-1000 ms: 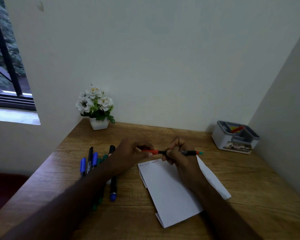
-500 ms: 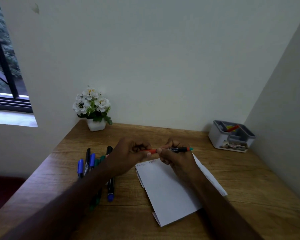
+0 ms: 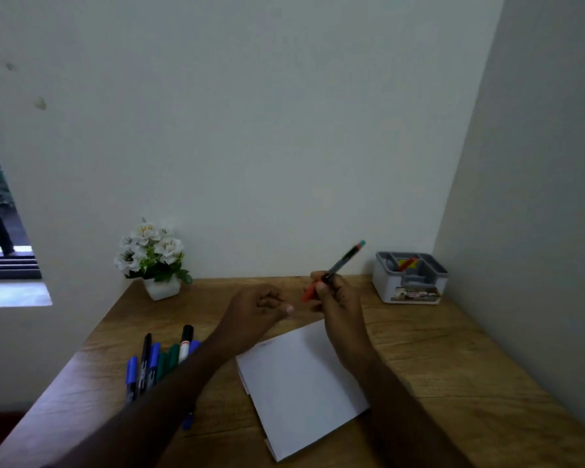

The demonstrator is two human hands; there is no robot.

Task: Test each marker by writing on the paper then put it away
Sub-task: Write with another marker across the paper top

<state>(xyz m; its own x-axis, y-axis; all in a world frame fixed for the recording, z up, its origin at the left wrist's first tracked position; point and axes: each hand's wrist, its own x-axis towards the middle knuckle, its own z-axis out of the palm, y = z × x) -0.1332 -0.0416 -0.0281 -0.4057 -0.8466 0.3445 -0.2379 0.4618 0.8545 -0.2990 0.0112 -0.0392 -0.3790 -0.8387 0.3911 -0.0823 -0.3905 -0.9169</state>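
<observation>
My right hand [image 3: 338, 302] grips a marker [image 3: 344, 261] with a black barrel, a red cap and a teal end. It is tilted, teal end up and to the right, above the far edge of the white paper [image 3: 297, 383]. My left hand [image 3: 257, 309] hovers just left of the red cap with loosely curled fingers and holds nothing. Several blue, black and green markers [image 3: 156, 363] lie on the table at the left, partly hidden by my left forearm. A grey-white organizer box [image 3: 385, 282] at the back right holds a red marker [image 3: 406, 264].
A white pot of white flowers [image 3: 156, 261] stands at the back left of the wooden table [image 3: 453, 366]. Walls close off the back and right sides. A window opening is at the far left.
Both hands held the marker level, the left on its red cap. The left hand has let go, and the right hand has lifted and tilted the marker toward the organizer.
</observation>
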